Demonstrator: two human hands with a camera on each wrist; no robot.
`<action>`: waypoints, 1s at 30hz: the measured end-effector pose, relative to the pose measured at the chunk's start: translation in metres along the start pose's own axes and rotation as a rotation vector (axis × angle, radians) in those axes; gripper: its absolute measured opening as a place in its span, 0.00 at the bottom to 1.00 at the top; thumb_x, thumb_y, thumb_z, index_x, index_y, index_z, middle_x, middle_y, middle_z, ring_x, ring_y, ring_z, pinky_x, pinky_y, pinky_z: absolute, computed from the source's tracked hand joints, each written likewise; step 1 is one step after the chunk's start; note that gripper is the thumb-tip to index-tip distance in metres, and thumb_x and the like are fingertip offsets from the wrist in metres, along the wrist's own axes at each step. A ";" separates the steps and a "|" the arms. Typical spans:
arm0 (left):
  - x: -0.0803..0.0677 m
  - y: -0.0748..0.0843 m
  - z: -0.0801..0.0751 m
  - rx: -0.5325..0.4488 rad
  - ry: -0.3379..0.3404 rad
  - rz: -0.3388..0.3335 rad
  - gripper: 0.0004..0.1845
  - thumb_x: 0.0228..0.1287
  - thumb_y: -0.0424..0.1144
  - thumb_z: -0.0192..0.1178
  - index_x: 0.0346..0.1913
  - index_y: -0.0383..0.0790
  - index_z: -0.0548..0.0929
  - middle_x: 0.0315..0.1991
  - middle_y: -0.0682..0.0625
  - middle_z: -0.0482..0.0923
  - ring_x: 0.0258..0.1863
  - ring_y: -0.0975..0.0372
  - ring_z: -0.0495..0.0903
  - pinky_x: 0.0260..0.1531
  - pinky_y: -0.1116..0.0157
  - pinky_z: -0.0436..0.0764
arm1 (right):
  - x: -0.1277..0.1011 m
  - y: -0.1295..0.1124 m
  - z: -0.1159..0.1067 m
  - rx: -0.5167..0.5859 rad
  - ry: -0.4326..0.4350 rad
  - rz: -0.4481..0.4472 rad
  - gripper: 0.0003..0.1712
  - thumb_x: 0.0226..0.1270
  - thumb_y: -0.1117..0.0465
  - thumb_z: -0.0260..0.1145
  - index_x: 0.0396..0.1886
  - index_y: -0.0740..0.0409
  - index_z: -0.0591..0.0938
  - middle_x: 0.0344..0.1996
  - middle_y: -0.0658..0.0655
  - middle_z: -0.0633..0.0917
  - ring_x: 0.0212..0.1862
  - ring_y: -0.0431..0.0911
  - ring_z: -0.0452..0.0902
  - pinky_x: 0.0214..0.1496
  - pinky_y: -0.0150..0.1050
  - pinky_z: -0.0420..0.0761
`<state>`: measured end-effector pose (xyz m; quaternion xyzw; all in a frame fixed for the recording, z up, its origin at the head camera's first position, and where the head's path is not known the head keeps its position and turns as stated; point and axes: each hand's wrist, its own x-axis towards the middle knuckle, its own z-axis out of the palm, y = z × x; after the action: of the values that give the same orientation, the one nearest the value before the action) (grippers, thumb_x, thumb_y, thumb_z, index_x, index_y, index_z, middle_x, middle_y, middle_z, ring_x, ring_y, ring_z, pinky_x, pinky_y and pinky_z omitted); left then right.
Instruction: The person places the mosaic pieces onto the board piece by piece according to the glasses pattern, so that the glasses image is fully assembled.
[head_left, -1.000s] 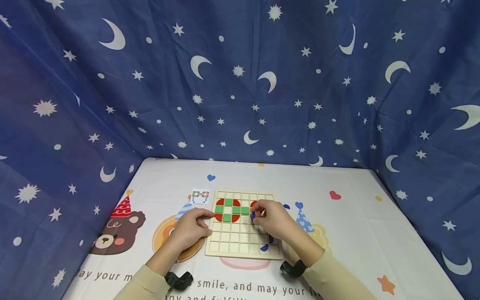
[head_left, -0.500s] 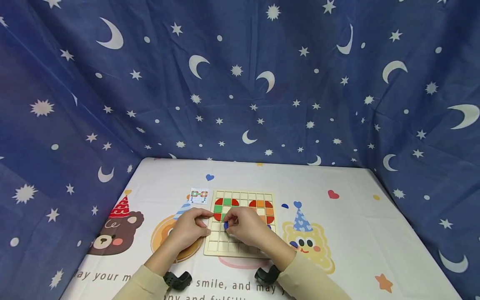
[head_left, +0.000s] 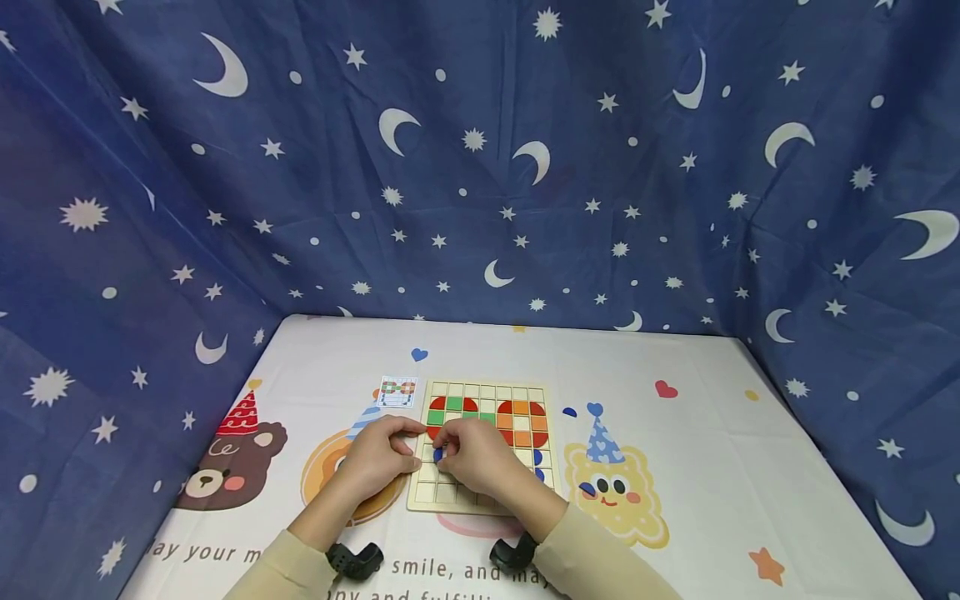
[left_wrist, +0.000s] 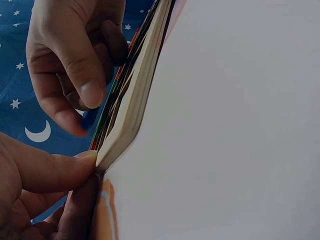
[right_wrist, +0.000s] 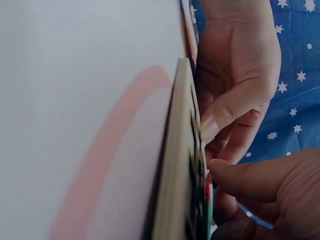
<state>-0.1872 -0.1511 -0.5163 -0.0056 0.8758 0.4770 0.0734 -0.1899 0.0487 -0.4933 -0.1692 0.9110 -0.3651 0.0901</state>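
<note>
A wooden grid board (head_left: 459,493) lies on the table with a red and green pattern (head_left: 454,406) at its top left and a red and orange pattern (head_left: 522,421) at its top right. My left hand (head_left: 411,433) holds the board's left edge, its thumb (left_wrist: 55,170) pressed against the rim (left_wrist: 131,112). My right hand (head_left: 442,452) hovers over the board's left middle cells and pinches a small blue piece (head_left: 438,455). In the right wrist view the board's edge (right_wrist: 177,165) runs past both hands.
A small pattern card (head_left: 398,392) lies just left of the board's top corner. Loose blue pieces sit on the board's right side (head_left: 537,457) and on the printed tablecloth (head_left: 570,412) to its right. A starry blue curtain (head_left: 480,167) walls in the table.
My right hand has carried the blue piece leftward from the right pattern to the board's left middle. The red and orange pattern is now uncovered. The left hand has stayed put.
</note>
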 end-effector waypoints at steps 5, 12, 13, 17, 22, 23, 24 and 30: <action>0.000 0.000 0.000 -0.015 0.000 -0.001 0.27 0.50 0.28 0.79 0.56 0.47 0.90 0.40 0.51 0.86 0.33 0.61 0.79 0.41 0.63 0.78 | 0.003 0.003 0.004 -0.033 0.027 -0.004 0.09 0.61 0.66 0.80 0.37 0.50 0.89 0.21 0.44 0.78 0.25 0.37 0.71 0.28 0.31 0.70; 0.001 -0.001 0.000 -0.041 -0.001 -0.005 0.29 0.50 0.27 0.79 0.59 0.46 0.89 0.49 0.50 0.86 0.35 0.62 0.80 0.40 0.64 0.79 | 0.005 0.004 0.007 -0.063 0.050 0.001 0.09 0.62 0.63 0.80 0.40 0.47 0.91 0.20 0.43 0.78 0.24 0.36 0.71 0.27 0.31 0.69; 0.001 -0.001 0.000 -0.041 -0.002 -0.003 0.29 0.50 0.27 0.79 0.59 0.45 0.89 0.49 0.49 0.86 0.35 0.62 0.80 0.40 0.65 0.79 | 0.006 0.003 0.007 -0.066 0.050 0.003 0.09 0.62 0.63 0.80 0.40 0.47 0.91 0.20 0.43 0.78 0.24 0.36 0.70 0.27 0.31 0.69; 0.000 0.001 -0.002 -0.037 -0.011 -0.005 0.30 0.50 0.27 0.79 0.60 0.44 0.89 0.49 0.49 0.86 0.35 0.62 0.80 0.38 0.65 0.79 | 0.006 0.004 0.008 -0.068 0.049 0.011 0.09 0.62 0.62 0.80 0.41 0.47 0.91 0.21 0.43 0.77 0.24 0.36 0.70 0.27 0.31 0.69; 0.001 0.003 -0.003 -0.032 -0.028 -0.007 0.31 0.51 0.27 0.79 0.62 0.43 0.88 0.50 0.49 0.85 0.35 0.61 0.80 0.37 0.65 0.79 | 0.007 0.004 0.008 -0.061 0.048 0.013 0.08 0.64 0.61 0.79 0.41 0.47 0.91 0.21 0.43 0.77 0.24 0.36 0.71 0.27 0.31 0.69; 0.001 0.003 -0.004 -0.032 -0.029 -0.009 0.31 0.51 0.27 0.79 0.62 0.43 0.88 0.50 0.49 0.85 0.35 0.61 0.80 0.37 0.65 0.79 | 0.007 0.004 0.008 -0.061 0.048 0.011 0.08 0.64 0.61 0.79 0.41 0.47 0.91 0.20 0.43 0.78 0.24 0.36 0.71 0.27 0.31 0.69; 0.001 0.003 -0.003 -0.032 -0.029 -0.010 0.31 0.51 0.27 0.79 0.62 0.43 0.88 0.50 0.49 0.85 0.35 0.61 0.80 0.37 0.65 0.79 | 0.006 0.004 0.008 -0.061 0.050 0.009 0.07 0.65 0.61 0.79 0.41 0.47 0.91 0.20 0.43 0.78 0.24 0.36 0.71 0.27 0.31 0.69; 0.001 0.002 -0.002 -0.043 -0.037 -0.017 0.31 0.52 0.27 0.79 0.62 0.44 0.88 0.50 0.49 0.86 0.35 0.61 0.81 0.38 0.65 0.80 | 0.005 0.005 0.006 -0.044 0.055 0.004 0.08 0.64 0.62 0.79 0.41 0.48 0.91 0.20 0.44 0.78 0.24 0.37 0.71 0.27 0.32 0.69</action>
<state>-0.1883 -0.1519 -0.5133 -0.0060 0.8638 0.4951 0.0933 -0.1938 0.0463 -0.5015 -0.1591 0.9213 -0.3494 0.0620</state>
